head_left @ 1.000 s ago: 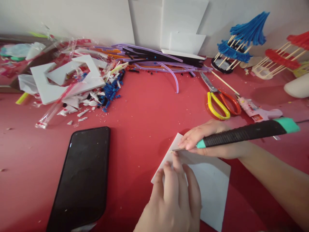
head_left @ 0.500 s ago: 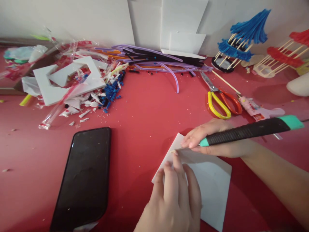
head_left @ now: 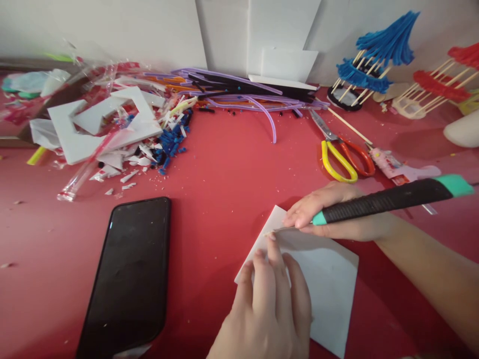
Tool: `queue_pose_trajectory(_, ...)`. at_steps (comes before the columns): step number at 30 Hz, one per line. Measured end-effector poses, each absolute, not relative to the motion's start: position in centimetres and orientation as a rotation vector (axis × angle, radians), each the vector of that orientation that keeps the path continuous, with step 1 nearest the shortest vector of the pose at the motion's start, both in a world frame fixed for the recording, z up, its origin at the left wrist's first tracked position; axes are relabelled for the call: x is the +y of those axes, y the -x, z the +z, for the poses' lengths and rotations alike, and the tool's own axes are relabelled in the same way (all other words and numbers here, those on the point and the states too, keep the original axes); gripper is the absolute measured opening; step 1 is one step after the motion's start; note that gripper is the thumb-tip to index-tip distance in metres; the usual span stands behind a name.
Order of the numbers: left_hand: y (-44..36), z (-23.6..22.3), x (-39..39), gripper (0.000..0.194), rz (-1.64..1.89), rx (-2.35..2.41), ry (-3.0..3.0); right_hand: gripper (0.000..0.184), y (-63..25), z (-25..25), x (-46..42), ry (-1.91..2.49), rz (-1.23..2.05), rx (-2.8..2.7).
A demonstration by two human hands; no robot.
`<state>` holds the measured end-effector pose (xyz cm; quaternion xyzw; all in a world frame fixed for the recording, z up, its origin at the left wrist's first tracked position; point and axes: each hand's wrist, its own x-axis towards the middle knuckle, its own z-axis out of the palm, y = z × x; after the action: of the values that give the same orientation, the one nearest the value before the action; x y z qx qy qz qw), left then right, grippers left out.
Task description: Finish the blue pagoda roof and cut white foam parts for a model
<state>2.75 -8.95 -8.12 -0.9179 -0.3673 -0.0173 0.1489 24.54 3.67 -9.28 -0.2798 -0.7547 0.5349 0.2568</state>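
Toward five o'clock: one flat, angular white board [head_left: 329, 284], smooth; left hand [head_left: 265, 309], fingers spread and pressed on it; right hand [head_left: 329, 212], fingers gripping ribbed black-and-teal cutter [head_left: 385, 200]. Toward eight: glossy, round-cornered black phone [head_left: 129, 274]. Toward ten: blue clippings [head_left: 172, 142].

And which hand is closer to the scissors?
Your right hand. It holds the cutter just on your side of the scissors' handles. Your left hand is farther off, nearer you and to the left, with fingers on the white board.
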Motion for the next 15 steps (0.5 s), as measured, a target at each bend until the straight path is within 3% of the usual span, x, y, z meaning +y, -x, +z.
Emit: queue_pose_trajectory(15, -2.73, -8.00, -8.83, 0.046, -0.042, -1.038, 2.633, 0.024, -24.90, -9.23, 3.82, 0.758, 1.441, -2.027)
